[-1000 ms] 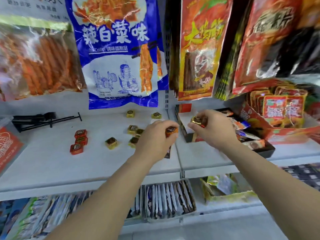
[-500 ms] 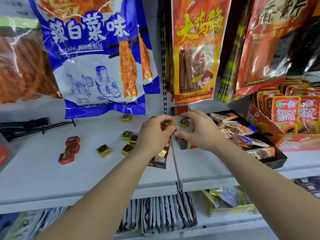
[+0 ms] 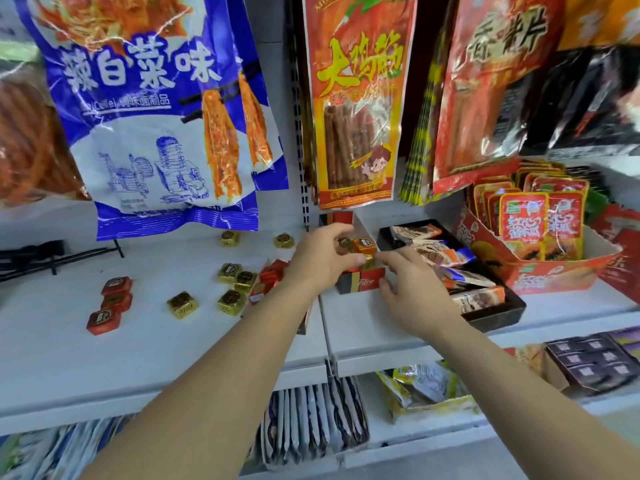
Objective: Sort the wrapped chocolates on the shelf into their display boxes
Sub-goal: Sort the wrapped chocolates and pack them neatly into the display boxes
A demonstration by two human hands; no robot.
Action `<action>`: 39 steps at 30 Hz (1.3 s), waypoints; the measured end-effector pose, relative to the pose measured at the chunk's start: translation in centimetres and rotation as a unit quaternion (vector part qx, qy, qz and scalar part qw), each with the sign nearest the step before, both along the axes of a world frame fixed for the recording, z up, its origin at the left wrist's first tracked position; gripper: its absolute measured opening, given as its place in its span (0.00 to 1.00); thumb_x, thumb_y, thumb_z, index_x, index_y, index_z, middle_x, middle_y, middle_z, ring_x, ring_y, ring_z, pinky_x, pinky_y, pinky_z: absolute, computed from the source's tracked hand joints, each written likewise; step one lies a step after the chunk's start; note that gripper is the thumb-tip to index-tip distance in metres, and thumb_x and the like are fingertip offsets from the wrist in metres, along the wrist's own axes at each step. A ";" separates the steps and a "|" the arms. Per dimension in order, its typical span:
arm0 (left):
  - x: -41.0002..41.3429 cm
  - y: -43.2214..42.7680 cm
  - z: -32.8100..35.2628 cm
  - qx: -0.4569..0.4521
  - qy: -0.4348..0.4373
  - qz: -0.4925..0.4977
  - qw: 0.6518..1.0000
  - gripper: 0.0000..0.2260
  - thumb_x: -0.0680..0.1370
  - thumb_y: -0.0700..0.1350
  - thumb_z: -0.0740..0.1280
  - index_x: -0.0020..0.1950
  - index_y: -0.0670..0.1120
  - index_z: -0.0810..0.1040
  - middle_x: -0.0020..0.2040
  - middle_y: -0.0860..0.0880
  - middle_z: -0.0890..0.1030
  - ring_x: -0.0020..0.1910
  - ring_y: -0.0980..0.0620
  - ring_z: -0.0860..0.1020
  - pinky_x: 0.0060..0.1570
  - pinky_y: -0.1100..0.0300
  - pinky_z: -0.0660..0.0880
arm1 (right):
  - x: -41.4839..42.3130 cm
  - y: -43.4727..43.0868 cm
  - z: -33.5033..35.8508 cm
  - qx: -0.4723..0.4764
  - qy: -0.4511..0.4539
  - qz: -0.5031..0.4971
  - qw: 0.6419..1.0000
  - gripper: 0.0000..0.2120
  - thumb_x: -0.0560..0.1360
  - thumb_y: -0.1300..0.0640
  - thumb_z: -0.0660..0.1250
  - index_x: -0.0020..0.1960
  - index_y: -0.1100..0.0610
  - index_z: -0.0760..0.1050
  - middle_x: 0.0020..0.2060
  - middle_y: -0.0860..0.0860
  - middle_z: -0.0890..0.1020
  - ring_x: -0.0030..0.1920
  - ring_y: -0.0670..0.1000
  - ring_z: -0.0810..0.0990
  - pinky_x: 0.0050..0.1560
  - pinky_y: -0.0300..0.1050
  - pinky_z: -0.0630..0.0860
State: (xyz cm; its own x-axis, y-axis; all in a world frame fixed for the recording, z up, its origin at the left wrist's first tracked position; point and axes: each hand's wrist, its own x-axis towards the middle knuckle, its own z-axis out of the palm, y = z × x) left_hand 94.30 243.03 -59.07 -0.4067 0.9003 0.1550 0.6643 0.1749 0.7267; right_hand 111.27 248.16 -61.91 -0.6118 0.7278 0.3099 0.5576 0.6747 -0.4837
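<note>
My left hand (image 3: 322, 261) grips an orange-wrapped chocolate (image 3: 364, 244) and a darker one beside it, just above a small red-and-black display box (image 3: 362, 285) on the right shelf section. My right hand (image 3: 412, 289) lies next to that box with its fingers loosely spread. Its index fingertip is at a gold chocolate (image 3: 369, 259) by the box's opening. A second red display box (image 3: 273, 275) with red chocolates is partly hidden under my left forearm. Loose gold chocolates (image 3: 230, 273) and three red ones (image 3: 116, 286) lie on the white shelf (image 3: 156, 348) to the left.
A black tray of wrapped bars (image 3: 491, 308) and a red carton of snack packets (image 3: 554, 271) stand to the right. Large snack bags (image 3: 166, 133) hang above the shelf. A black folding stand (image 3: 34, 258) lies far left. More goods fill the lower shelf.
The view has come closer. My left hand moved right over the red-and-black box with the orange chocolate. My right hand, which pinched a gold chocolate, now has its fingers spread beside the box.
</note>
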 end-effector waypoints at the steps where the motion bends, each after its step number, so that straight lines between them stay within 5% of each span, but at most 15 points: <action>1: -0.1 -0.7 -0.1 0.006 0.011 -0.003 1.000 0.22 0.75 0.50 0.73 0.68 0.54 0.74 0.62 0.54 0.77 0.60 0.55 0.75 0.57 0.56 0.76 | -0.1 -0.1 -0.1 0.014 -0.023 0.004 1.000 0.19 0.77 0.60 0.65 0.68 0.55 0.74 0.62 0.53 0.73 0.62 0.54 0.73 0.58 0.47 0.73; 5: -0.4 -3.7 -0.8 -0.008 0.157 -0.047 0.986 0.09 0.79 0.49 0.66 0.59 0.53 0.80 0.58 0.56 0.79 0.58 0.55 0.75 0.57 0.57 0.74 | -0.6 -0.7 0.0 0.046 -0.073 0.011 0.996 0.17 0.76 0.56 0.65 0.64 0.54 0.77 0.62 0.52 0.71 0.60 0.57 0.73 0.51 0.55 0.78; 9: 0.0 -6.1 -0.8 -0.015 0.224 -0.071 0.972 0.09 0.80 0.49 0.65 0.55 0.53 0.84 0.61 0.57 0.79 0.62 0.54 0.73 0.62 0.55 0.71 | 0.0 -2.4 0.5 0.063 -0.103 -0.018 0.993 0.13 0.76 0.55 0.65 0.59 0.55 0.79 0.58 0.51 0.71 0.58 0.55 0.73 0.48 0.48 0.76; 14: 0.4 -10.7 -0.4 0.007 0.138 -0.047 0.989 0.12 0.80 0.49 0.66 0.63 0.56 0.80 0.65 0.60 0.77 0.65 0.59 0.71 0.65 0.60 0.68 | 1.0 -6.1 2.6 0.075 -0.126 -0.028 0.989 0.14 0.76 0.52 0.64 0.60 0.52 0.78 0.59 0.50 0.73 0.58 0.56 0.72 0.53 0.50 0.75; 20: -4.9 -18.0 0.2 0.035 0.118 0.078 0.989 0.07 0.77 0.46 0.70 0.54 0.54 0.83 0.54 0.57 0.81 0.54 0.55 0.77 0.58 0.56 0.74 | -2.8 -11.7 3.8 0.058 -0.107 0.065 0.990 0.16 0.77 0.50 0.63 0.63 0.51 0.77 0.60 0.51 0.74 0.62 0.56 0.72 0.57 0.53 0.76; 25: -11.5 -22.8 -1.0 -0.061 0.169 0.130 0.975 0.17 0.76 0.49 0.70 0.65 0.52 0.77 0.64 0.51 0.76 0.64 0.47 0.72 0.64 0.53 0.70 | -8.6 -14.5 2.9 0.081 -0.117 0.127 0.982 0.19 0.76 0.49 0.63 0.65 0.52 0.76 0.60 0.52 0.75 0.62 0.56 0.72 0.58 0.54 0.75; 29: -16.6 -25.6 -2.3 -0.160 0.203 0.185 0.948 0.33 0.71 0.62 0.65 0.75 0.54 0.67 0.75 0.49 0.67 0.71 0.42 0.64 0.71 0.49 0.63 | -13.5 -14.7 2.2 0.115 -0.122 0.137 0.976 0.22 0.72 0.48 0.64 0.65 0.53 0.76 0.59 0.54 0.78 0.57 0.59 0.76 0.56 0.55 0.76; 32: -18.7 -26.4 -3.5 -0.188 0.144 0.173 0.956 0.29 0.76 0.57 0.67 0.77 0.56 0.64 0.78 0.53 0.60 0.74 0.43 0.60 0.73 0.52 0.60 | -16.3 -13.4 1.8 0.125 -0.165 0.121 0.971 0.27 0.74 0.45 0.62 0.72 0.50 0.69 0.66 0.52 0.74 0.63 0.59 0.74 0.63 0.55 0.68; 36: -19.1 -26.2 -4.4 -0.091 0.143 0.153 0.974 0.09 0.76 0.47 0.71 0.56 0.54 0.81 0.68 0.53 0.72 0.58 0.50 0.75 0.59 0.58 0.72 | -18.1 -13.1 0.3 0.138 -0.205 0.113 0.962 0.17 0.75 0.46 0.64 0.62 0.49 0.77 0.59 0.52 0.77 0.59 0.58 0.78 0.62 0.57 0.65; 39: -18.8 -25.9 -4.3 -0.046 0.136 0.151 0.978 0.05 0.74 0.45 0.73 0.45 0.55 0.80 0.56 0.58 0.72 0.47 0.55 0.77 0.52 0.58 0.77 | -18.7 -13.8 -0.3 0.124 -0.194 0.131 0.964 0.14 0.77 0.48 0.65 0.60 0.49 0.77 0.57 0.51 0.76 0.58 0.56 0.78 0.63 0.56 0.63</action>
